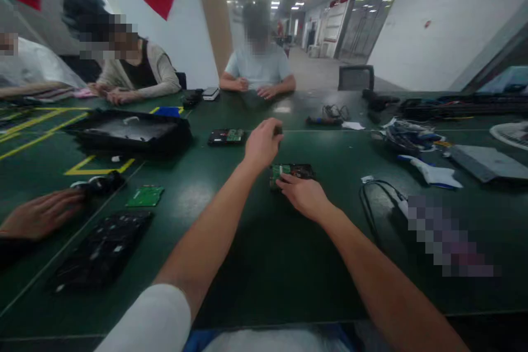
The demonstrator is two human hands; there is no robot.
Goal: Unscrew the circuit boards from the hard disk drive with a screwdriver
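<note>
Where the right hand point(305, 193) is resting: on the drive point(303, 169), fingers lying close together; whether they are gripping it, I cannot tell.
Drive: sitting flat on the table point(289, 264) between the forearms, showing green board at its left end and dark casing at its right.
Left hand point(262, 146): hovering just beyond the drive, fingers curling inward; whether they are pinching anything, I cannot tell.
Hidden: right fingers are covering the drive's near side; blur is softening its small parts.

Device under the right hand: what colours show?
The device is green at its left, mostly black at its right; best seen in the head view.
</note>
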